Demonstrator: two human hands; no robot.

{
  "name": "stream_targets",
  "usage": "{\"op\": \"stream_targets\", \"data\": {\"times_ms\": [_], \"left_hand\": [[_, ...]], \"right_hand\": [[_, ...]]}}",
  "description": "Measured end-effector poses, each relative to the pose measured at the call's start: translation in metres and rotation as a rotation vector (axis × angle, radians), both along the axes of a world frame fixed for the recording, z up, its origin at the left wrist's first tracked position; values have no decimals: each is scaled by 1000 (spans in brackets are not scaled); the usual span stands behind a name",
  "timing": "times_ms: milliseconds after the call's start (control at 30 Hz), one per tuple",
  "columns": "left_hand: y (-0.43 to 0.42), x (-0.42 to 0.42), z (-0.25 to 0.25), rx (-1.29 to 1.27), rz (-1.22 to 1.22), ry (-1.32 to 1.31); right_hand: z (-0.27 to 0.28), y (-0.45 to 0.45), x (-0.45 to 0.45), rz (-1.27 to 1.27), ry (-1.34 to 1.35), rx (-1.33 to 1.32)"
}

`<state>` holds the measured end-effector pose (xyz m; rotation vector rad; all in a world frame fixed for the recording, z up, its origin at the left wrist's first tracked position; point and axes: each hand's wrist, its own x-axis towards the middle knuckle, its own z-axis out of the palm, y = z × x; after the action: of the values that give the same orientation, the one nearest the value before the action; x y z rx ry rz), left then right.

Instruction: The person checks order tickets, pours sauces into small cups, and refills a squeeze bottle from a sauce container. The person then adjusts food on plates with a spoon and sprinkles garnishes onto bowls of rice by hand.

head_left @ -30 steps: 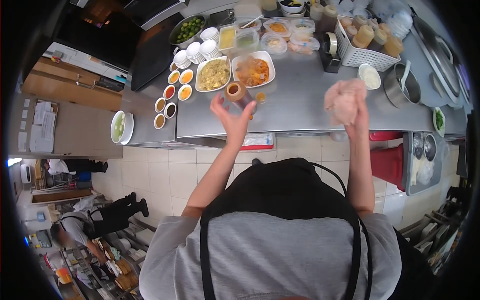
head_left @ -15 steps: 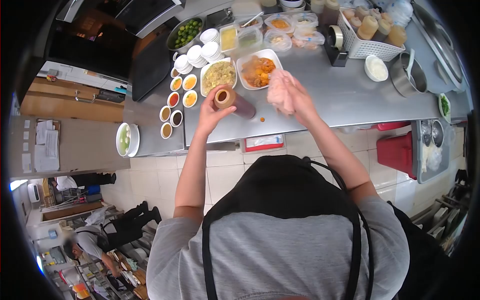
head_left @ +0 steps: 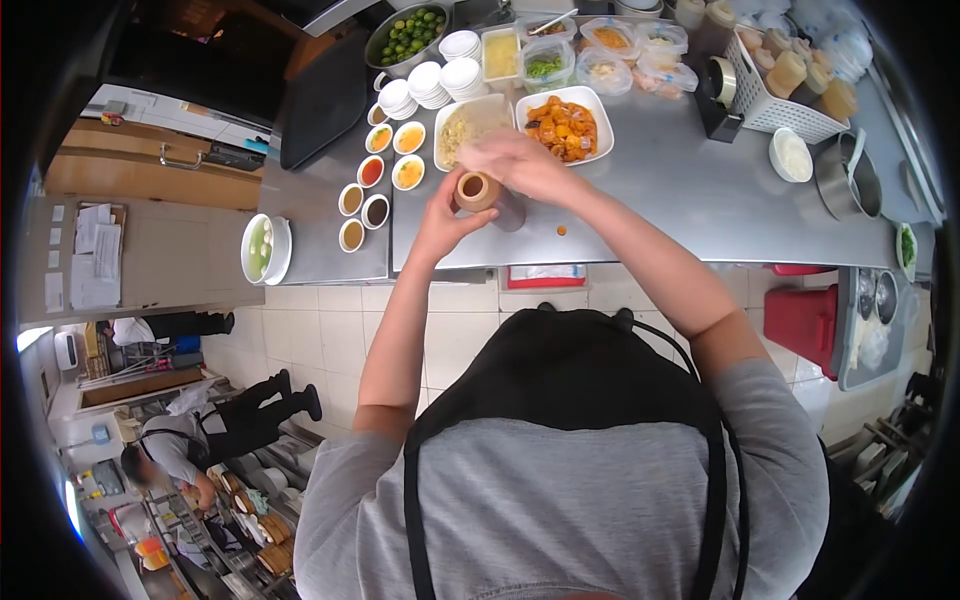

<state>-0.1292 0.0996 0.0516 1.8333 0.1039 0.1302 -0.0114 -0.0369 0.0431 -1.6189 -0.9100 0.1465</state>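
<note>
My left hand (head_left: pixel 448 222) is wrapped around a brown squeeze bottle (head_left: pixel 510 212) with its mouth uncovered, tilted toward me over the steel counter's front. Just above the bottle is my right hand (head_left: pixel 540 168), closed and smeared by motion. A pale pink cloth (head_left: pixel 484 150) shows as a blur at its fingertips. Behind them stands a white bowl of fried rice (head_left: pixel 450 138), partly hidden by the blur. Right of it, a white square bowl (head_left: pixel 607 135) holds orange saucy pieces (head_left: pixel 562 128). A small orange drop (head_left: pixel 561 230) lies on the counter.
Several sauce cups (head_left: pixel 371 172) and stacked white dishes (head_left: pixel 397 98) stand left. Green limes (head_left: pixel 412 38) fill a pot. A basket of bottles (head_left: pixel 790 110), a tape dispenser (head_left: pixel 720 108) and a metal pot (head_left: pixel 842 180) stand right. Another person (head_left: pixel 180 450) works at lower left.
My right hand has swung left with the pink cloth, from beside the orange dish to above the bottle. My left hand keeps its hold. The whole view has shifted slightly.
</note>
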Motion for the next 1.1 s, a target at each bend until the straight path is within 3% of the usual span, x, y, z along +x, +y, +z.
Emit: {"op": "stream_targets", "data": {"times_ms": [67,300,367,400,467,500,533,600,633,667,733,833,967,1033,1100], "left_hand": [[-2,1,4,20,-24,40],[1,1,-8,90,80,-47],[3,-2,-6,53,104,-44],[3,-4,-5,46,103,-40],[4,-8,-4,43,151,-34],[3,-11,0,56,166,-40],[3,-13,-1,53,162,-37],[5,-16,-1,95,180,-58],[5,-16,0,92,187,-48],[4,-17,0,90,184,-47],[2,-17,1,84,200,-50],[5,-17,-1,67,232,-42],[10,-18,-2,69,249,-42],[9,-19,-2,42,231,-57],[5,-20,-2,11,213,-58]], "right_hand": [[3,3,1,232,-79,-36],[35,-57,-14,234,-245,-137],[61,-81,-19,212,25,-422],[55,-88,-26,212,30,-428],[28,-96,-41,32,250,-136],[1,-95,-36,31,-593,-158],[-11,-93,-45,28,-590,-162],[-25,-87,-68,82,-408,-786],[-36,-84,-69,155,-412,-884],[-56,-82,-70,154,-410,-887],[-96,-79,-72,-56,-747,-760],[-110,-83,-81,-75,-594,-736],[-89,-108,-94,-84,-672,-677],[-65,-132,-85,148,-149,-637],[-38,-162,-69,22,400,-605]]}}
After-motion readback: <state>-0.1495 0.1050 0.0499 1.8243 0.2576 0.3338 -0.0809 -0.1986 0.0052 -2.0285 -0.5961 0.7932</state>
